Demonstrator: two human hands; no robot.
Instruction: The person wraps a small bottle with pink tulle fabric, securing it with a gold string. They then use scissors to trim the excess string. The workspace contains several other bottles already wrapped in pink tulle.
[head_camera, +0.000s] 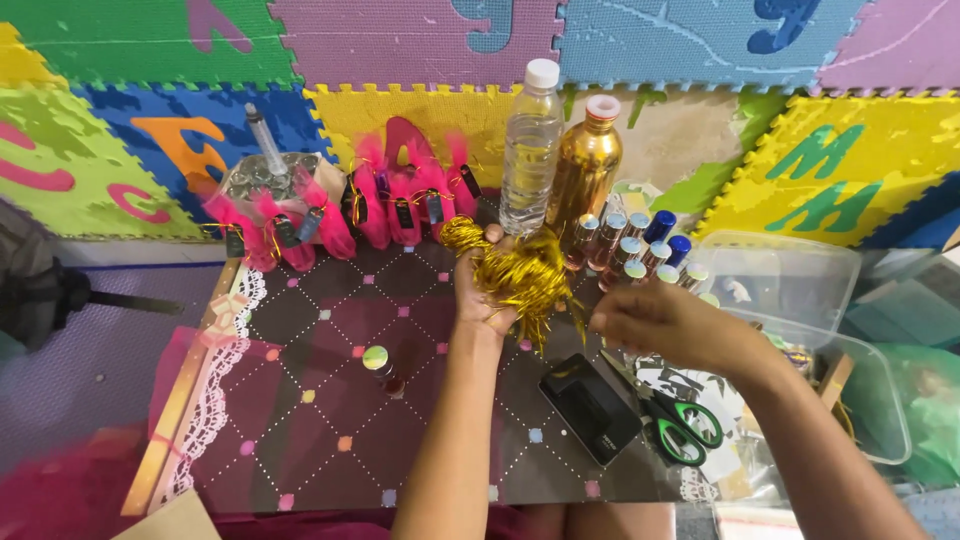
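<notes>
A tangled bunch of shiny gold wire ties (520, 275) sits above the dark patterned table (320, 440), gripped in the person's closed left hand (480, 290). The right hand (655, 325) hovers beside it, fingers pinched, seemingly teasing one tie loose, which needs a delicate pull. Nearby lie a small bottle (378, 365), green-handled scissors (675, 420) and pink fabric pouches (400, 200).

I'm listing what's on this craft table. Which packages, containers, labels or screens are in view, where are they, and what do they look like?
Clear plastic bottle: back centre, tall, white cap.
Gold bottle: right of it, metallic, pale cap.
Small vials: clustered right of the bottles, blue and pale caps.
Pink pouches: back left, with small dark tags.
Clear plastic tubs: right side, rectangular.
Phone: front centre, black, screen dark.
</notes>
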